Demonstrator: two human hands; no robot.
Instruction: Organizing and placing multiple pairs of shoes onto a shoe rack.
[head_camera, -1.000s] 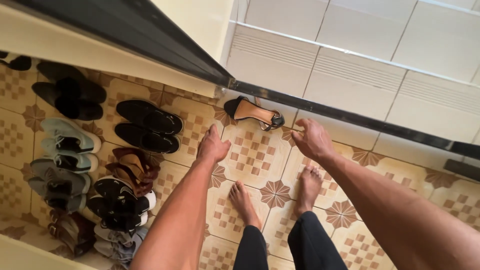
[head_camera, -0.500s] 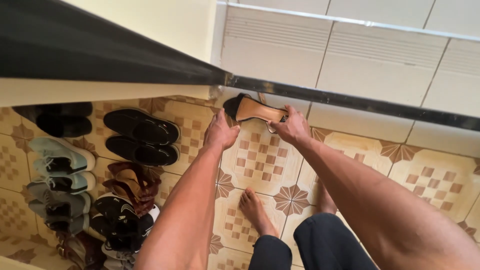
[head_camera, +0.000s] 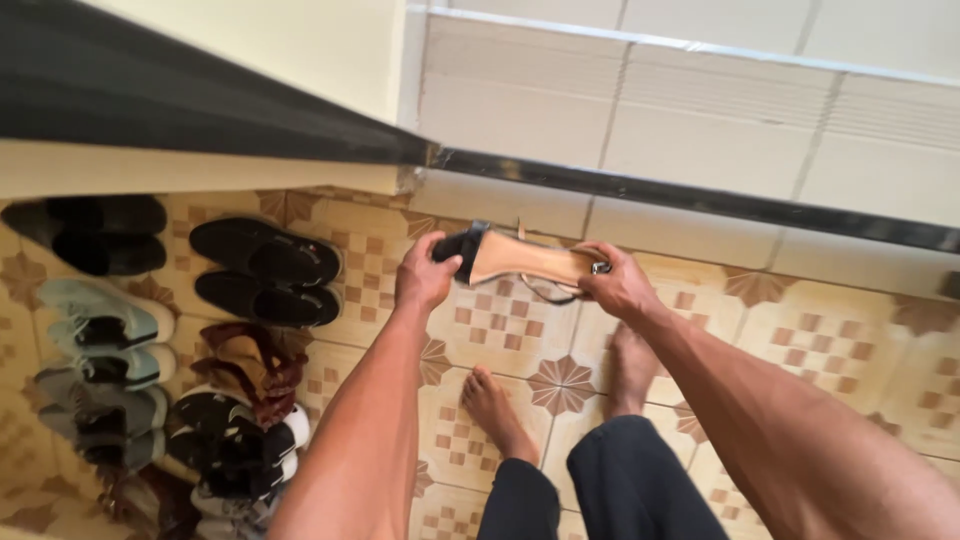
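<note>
A tan sandal with black straps (head_camera: 525, 260) is lifted off the patterned floor tiles, held lengthwise between both hands. My left hand (head_camera: 428, 272) grips its black heel end. My right hand (head_camera: 618, 285) grips the toe end, where a thin strap and a small buckle hang loose. My two bare feet (head_camera: 495, 410) stand on the tiles right below the sandal, with dark trousers above them.
Rows of shoes line the floor at the left: black slip-ons (head_camera: 265, 265), dark shoes (head_camera: 95, 232), grey-green sneakers (head_camera: 105, 330), brown strappy sandals (head_camera: 250, 365) and black-and-white shoes (head_camera: 235, 440). A tiled step with a dark rail (head_camera: 700, 195) runs across the back.
Both hands reached forward to the sandal lying by the step, closed on its two ends and raised it off the floor. The view tilted toward the wall.
</note>
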